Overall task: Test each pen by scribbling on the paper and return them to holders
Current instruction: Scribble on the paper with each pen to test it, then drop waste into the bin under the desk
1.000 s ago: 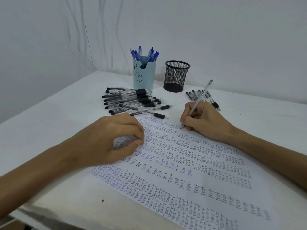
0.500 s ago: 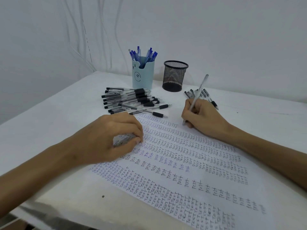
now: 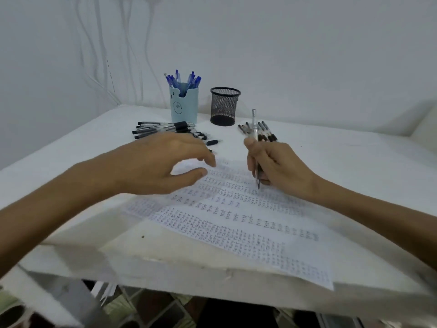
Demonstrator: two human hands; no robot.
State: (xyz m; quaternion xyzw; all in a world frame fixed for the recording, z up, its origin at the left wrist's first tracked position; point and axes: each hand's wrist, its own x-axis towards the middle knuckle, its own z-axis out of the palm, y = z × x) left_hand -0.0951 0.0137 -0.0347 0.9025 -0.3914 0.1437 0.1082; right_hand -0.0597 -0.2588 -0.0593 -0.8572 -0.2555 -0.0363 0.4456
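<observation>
1. The paper [image 3: 248, 233] lies across the lower centre of the frame on the table [image 3: 354, 162]. Its near right corner reaches the table edge. Risk: nothing visibly weighs the sheet down, so a firm stroke may drag it toward that edge.

2. The left hand [image 3: 153, 166], centre left, holds nothing. Its fingers are loosely spread and curved over the upper left part of the sheet. Contact with the paper cannot be confirmed. Risk: if the hand is not pressing down, the sheet rotates under the scribble.

3. The right hand [image 3: 281, 169], centre right, grips the pen [image 3: 254, 125] nearly upright, tip down at the written rows. Risk: a steep angle may skip ink, so a working pen is judged dry.

4. Behind the left hand lies the pile of loose black pens [image 3: 163, 129]. Behind the right hand lies a smaller group of pens [image 3: 266, 134]. Risk: a forward reach may scatter either set and mix tested pens with untested ones.

5. Upper centre: the blue holder [image 3: 184, 107], filled with blue pens [image 3: 183, 79], stands beside the mesh holder [image 3: 224, 107]. Risk: a hasty drop may tip the light mesh holder or put the pen in the wrong one.
</observation>
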